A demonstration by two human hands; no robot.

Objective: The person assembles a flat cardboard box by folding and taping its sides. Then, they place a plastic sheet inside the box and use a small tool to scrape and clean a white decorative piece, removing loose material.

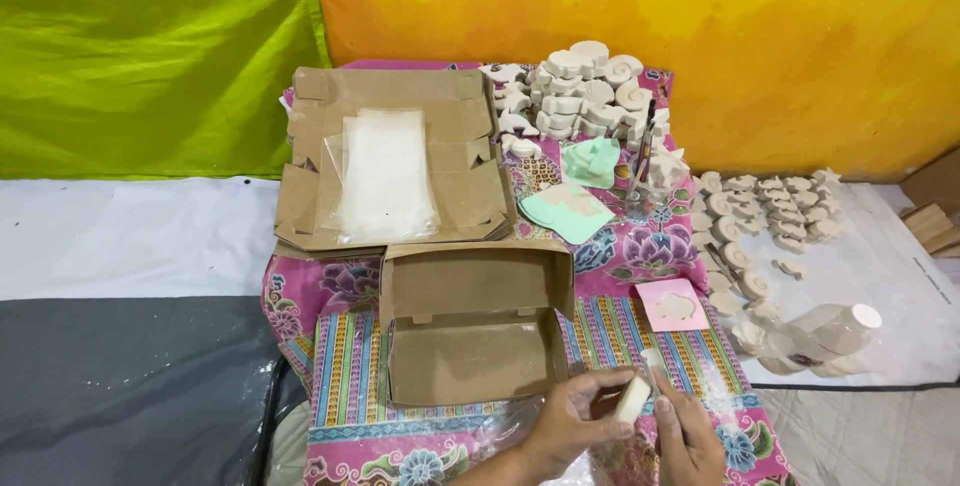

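Holding a small cream-white block-shaped plaster piece (633,398) between them, the left hand (566,424) and the right hand (688,438) meet at the near edge of the low desk, which is covered by a pink flowered cloth with striped bands (340,366). The left fingers (600,386) are closed around the piece from the side; the right fingers are also bent onto it, and a thin clear plastic film seems to lie at the piece, but this is hard to tell. Just beyond the hands stands an open brown cardboard box with its lid up (470,331), empty inside. Behind it lies a stack of flat unfolded cardboard boxes (395,161) with clear plastic bags (385,176) on top. I judge that the piece could slip and fall, because it is held over the desk edge and the grip is only at the fingertips; plaster would probably chip. To the right, many white plaster shell figures (770,211) lie close together, so a wide elbow movement could push them. The open room is mainly to the left, on the grey floor mat (130,386).
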